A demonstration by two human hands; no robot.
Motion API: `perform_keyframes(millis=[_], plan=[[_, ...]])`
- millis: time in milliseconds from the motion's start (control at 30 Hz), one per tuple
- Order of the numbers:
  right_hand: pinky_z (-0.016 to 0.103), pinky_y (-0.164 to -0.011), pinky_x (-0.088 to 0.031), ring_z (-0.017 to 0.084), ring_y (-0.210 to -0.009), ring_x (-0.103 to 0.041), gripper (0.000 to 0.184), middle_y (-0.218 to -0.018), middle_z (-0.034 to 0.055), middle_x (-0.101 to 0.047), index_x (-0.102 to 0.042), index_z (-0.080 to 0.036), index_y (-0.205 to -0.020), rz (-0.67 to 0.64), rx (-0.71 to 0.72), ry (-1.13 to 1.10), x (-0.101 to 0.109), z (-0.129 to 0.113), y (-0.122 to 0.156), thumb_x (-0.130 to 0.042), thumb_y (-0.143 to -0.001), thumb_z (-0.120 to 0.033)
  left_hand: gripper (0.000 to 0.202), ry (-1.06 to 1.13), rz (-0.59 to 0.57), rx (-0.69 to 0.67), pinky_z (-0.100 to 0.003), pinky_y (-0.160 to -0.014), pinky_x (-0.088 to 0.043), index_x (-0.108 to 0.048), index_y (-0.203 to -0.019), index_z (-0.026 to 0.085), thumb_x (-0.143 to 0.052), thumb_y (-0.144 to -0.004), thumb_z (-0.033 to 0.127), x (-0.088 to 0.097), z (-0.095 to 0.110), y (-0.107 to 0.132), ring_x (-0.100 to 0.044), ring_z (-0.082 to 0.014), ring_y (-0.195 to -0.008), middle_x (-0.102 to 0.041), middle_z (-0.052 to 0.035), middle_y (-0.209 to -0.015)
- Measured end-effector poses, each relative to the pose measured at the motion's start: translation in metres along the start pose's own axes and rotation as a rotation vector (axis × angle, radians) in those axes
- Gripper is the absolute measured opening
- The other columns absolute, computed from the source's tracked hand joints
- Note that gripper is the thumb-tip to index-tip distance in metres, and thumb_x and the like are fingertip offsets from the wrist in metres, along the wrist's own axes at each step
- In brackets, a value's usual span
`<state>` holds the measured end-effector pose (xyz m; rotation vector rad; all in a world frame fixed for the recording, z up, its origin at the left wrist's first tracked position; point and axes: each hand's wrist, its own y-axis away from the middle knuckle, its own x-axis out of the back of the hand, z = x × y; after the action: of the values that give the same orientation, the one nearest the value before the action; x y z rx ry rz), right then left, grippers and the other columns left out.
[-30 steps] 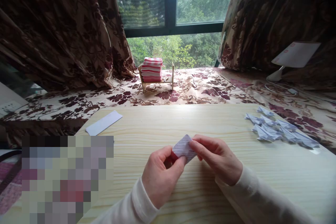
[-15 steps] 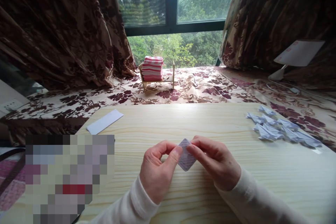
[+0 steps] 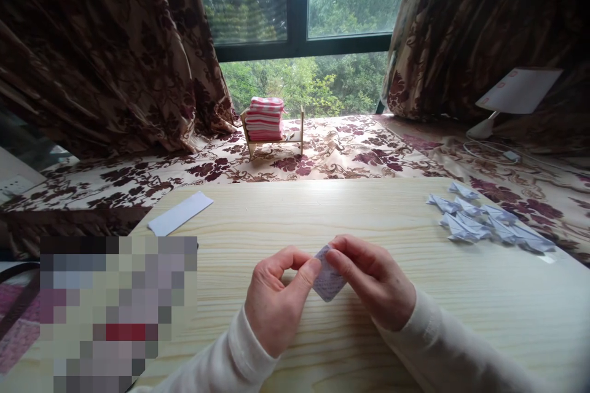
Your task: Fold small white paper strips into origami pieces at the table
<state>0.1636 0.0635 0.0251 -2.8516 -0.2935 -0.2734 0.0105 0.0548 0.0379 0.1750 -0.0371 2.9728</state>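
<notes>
Between my two hands is a small folded paper [image 3: 328, 282], diamond-shaped, with faint printed lines on it. My left hand [image 3: 280, 298] pinches its left corner between thumb and index finger. My right hand [image 3: 375, 279] grips the upper right edge, its thumb in front and its other fingers curled behind. The paper is held up over the wooden table [image 3: 258, 221]. Part of its right side is hidden by my right fingers.
Several folded white paper pieces [image 3: 465, 227] lie at the table's right. A white paper strip [image 3: 180, 213] rests at the far left. Behind, a small wooden rack [image 3: 302, 129] holds folded pink-striped cloths [image 3: 265, 120]; a lamp [image 3: 519, 91] stands right. The lower left is pixelated.
My right hand has shifted slightly left and up along the paper, covering more of its right edge. The whole view has moved a little; my left hand keeps its pinch.
</notes>
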Motion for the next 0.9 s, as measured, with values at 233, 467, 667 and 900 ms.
perform_keyframes(millis=[233,467,667,900], plan=[[0.023,-0.052,-0.039,0.011,-0.055,-0.043,0.042,-0.057,-0.0018,-0.045,-0.051,-0.018,-0.062,-0.016,-0.063,0.009,0.004,-0.003,-0.004,-0.045,-0.087,-0.05,0.02,0.057,0.116,0.002,-0.021,-0.056,-0.041,-0.064,-0.064,0.015,-0.063,-0.076,0.031,0.002,-0.005,-0.003,-0.051,-0.0122,-0.057,-0.06,0.0006,-0.058],[0.026,-0.056,-0.042,0.014,-0.06,-0.048,0.033,-0.064,0.0022,-0.055,-0.058,-0.015,-0.072,0.001,-0.053,-0.035,0.0,0.006,-0.002,-0.053,-0.084,-0.045,0.024,0.084,0.111,0.034,-0.02,-0.054,-0.038,-0.063,-0.065,0.015,-0.062,-0.078,0.036,0.003,-0.007,-0.004,-0.046,-0.0102,-0.055,-0.056,0.0027,-0.057],[0.023,-0.052,-0.038,0.011,-0.055,-0.043,0.036,-0.058,-0.0008,-0.049,-0.055,-0.016,-0.066,-0.015,-0.062,-0.028,0.0,0.001,0.0,-0.05,-0.086,-0.046,0.026,-0.128,0.078,-0.085,-0.023,-0.065,-0.04,-0.06,-0.069,0.016,-0.052,-0.085,0.034,0.002,-0.005,0.0,-0.051,-0.014,-0.065,-0.057,0.0003,-0.064],[0.022,-0.047,-0.031,0.009,-0.05,-0.035,0.04,-0.054,-0.0044,-0.035,-0.039,-0.02,-0.057,0.016,0.087,0.109,-0.001,0.002,0.0,-0.039,-0.092,-0.038,0.029,-0.081,0.035,-0.09,-0.021,-0.057,-0.036,-0.055,-0.066,0.017,-0.048,-0.087,0.035,0.002,-0.002,0.0,-0.042,-0.0107,-0.057,-0.047,0.0036,-0.057]])
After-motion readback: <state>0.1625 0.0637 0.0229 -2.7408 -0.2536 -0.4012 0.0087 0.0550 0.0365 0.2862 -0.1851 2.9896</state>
